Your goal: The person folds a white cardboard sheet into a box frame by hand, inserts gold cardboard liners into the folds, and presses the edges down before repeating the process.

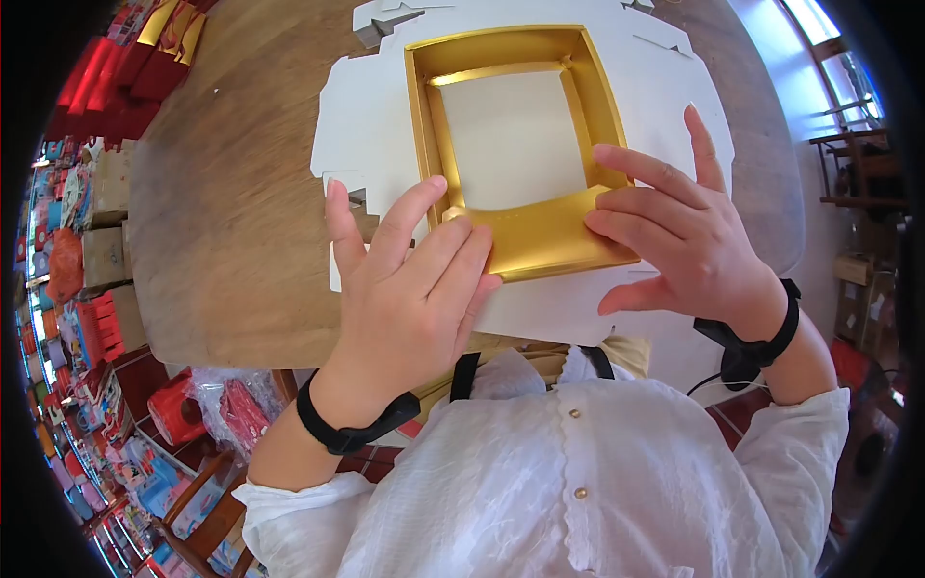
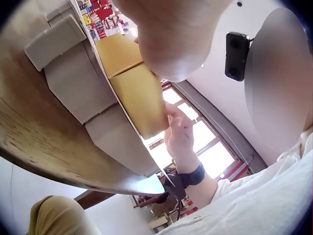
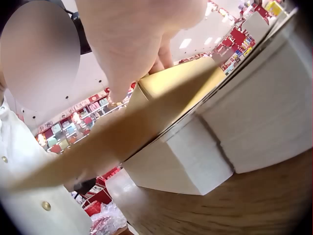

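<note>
A gold rectangular frame-like box (image 1: 540,252) with raised walls lies on flat white cardboard sheets (image 1: 361,120); a white surface shows inside it. Its near side is a broad gold panel. The left hand (image 1: 409,279) rests fingertips on that panel's left end and the corner, fingers mostly straight. At the right end, the right hand (image 1: 694,231) touches the panel and wall with its fingertips, index finger spread upward and thumb apart. In the left wrist view the gold box (image 2: 139,98) stands above the stacked cardboard, with the right hand (image 2: 179,132) at its far end.
A wooden table (image 1: 231,193) lies under the cardboard. Red and gold bags (image 1: 145,58) are at its far left. Shelves of colourful goods line the left side, and a plastic-wrapped red item (image 1: 236,409) sits below the table edge. Wooden furniture (image 1: 853,169) stands right.
</note>
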`<state>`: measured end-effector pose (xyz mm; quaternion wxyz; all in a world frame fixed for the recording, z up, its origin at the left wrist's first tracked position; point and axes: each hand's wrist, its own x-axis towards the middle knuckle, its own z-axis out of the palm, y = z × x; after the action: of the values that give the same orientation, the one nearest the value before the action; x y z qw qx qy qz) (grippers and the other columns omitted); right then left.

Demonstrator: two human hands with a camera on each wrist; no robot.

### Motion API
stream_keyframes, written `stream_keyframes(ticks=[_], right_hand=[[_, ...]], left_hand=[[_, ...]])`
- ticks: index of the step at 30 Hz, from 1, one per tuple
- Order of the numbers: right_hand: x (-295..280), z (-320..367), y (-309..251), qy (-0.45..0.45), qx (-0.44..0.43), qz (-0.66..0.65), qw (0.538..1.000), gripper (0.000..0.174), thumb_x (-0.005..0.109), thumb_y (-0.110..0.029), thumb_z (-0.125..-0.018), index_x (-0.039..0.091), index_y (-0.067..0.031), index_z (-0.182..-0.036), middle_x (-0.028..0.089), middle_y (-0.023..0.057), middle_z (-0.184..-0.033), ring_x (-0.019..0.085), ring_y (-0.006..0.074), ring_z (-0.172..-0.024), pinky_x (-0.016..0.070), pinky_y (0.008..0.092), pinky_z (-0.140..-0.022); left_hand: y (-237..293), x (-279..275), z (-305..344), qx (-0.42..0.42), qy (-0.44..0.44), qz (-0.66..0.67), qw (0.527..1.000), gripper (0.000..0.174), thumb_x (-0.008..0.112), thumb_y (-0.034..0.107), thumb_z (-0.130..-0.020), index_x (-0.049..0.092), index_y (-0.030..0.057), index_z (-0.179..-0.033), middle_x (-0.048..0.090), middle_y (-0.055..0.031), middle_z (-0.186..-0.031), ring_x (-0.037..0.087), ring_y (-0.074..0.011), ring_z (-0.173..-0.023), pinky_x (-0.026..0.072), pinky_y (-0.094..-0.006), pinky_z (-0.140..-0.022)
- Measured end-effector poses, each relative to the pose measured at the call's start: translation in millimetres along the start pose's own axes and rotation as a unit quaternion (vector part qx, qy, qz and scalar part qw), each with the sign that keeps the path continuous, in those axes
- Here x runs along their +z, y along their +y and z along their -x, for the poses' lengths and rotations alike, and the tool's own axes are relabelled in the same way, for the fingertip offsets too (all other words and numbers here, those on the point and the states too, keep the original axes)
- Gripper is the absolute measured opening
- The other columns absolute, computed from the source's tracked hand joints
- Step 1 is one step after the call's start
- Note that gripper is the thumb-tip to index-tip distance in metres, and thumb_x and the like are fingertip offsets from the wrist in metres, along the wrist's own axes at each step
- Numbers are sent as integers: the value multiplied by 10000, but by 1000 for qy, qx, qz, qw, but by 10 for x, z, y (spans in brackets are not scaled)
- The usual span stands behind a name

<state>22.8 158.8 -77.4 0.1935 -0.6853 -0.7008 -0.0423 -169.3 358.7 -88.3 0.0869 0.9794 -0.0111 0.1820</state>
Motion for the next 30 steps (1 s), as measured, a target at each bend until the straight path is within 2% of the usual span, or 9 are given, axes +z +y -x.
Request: stream_keyframes(ticks=[4,6,9,13,15,19,21,24,30], right_hand=[[0,-49,22,-24,10,7,1000,437,785,-459,-728,682,-72,-904,654,25,-999,565,257,-1259,100,676,-1170],[-4,-78,13,-53,25,-6,998,367,852,-319,-640,663,-79,-844,648,20,-997,554,258,-1277,98,685,-1169],[-13,-90,-5,-72,42,-42,996,340,871,-212,-556,644,-79,-772,643,12,-996,546,249,-1291,101,688,-1172],[3,-117,-56,-73,44,-43,995,307,860,-194,-561,640,-72,-736,645,6,-988,545,238,-1293,111,688,-1172],[13,-127,-77,-81,57,-27,995,280,847,-165,-568,638,-64,-724,646,3,-983,548,223,-1290,118,694,-1168],[2,-144,-103,-87,64,-25,994,215,813,-110,-609,637,-56,-719,646,2,-958,564,213,-1271,122,702,-1162],[7,-149,-135,-79,79,-24,993,157,780,-73,-660,632,-46,-705,646,2,-935,585,208,-1244,122,703,-1161],[-6,-162,-157,-87,93,-36,991,132,759,-50,-689,628,-39,-697,645,2,-921,598,205,-1225,120,710,-1157],[22,-128,-162,-85,80,0,993,116,747,-57,-716,631,-52,-707,644,18,-934,601,233,-1220,90,752,-1134]], left_hand=[[21,-29,-41,3,-17,-7,1000,182,716,206,-791,685,73,-913,612,-21,-935,561,-260,-1191,123,-734,-1102],[32,-56,-77,2,-38,-1,999,165,720,210,-779,670,71,-854,587,-32,-877,571,-254,-1186,135,-755,-1086],[16,-102,-116,11,-79,11,997,200,736,227,-754,661,65,-845,579,-43,-855,570,-247,-1191,141,-777,-1066],[6,-210,-203,28,-107,16,994,215,743,214,-732,659,53,-847,580,-58,-848,570,-250,-1191,179,-793,-1038],[62,-295,-258,7,-189,-9,982,248,713,280,-825,673,53,-917,622,-36,-928,542,-283,-1253,112,-737,-1116],[49,-178,-185,23,-154,-123,980,275,759,255,-739,672,49,-900,600,-38,-954,537,-275,-1253,144,-744,-1105],[34,-125,-184,26,-125,-52,990,122,663,97,-719,604,17,-650,576,-92,-841,573,-263,-1173,245,-800,-1013],[15,-167,-249,-3,-166,19,986,84,637,47,-694,590,8,-635,575,-100,-841,584,-273,-1148,270,-798,-1002],[28,-130,-215,15,-126,0,992,102,620,19,-699,568,3,-613,572,-101,-819,599,-275,-1125,294,-801,-979]])
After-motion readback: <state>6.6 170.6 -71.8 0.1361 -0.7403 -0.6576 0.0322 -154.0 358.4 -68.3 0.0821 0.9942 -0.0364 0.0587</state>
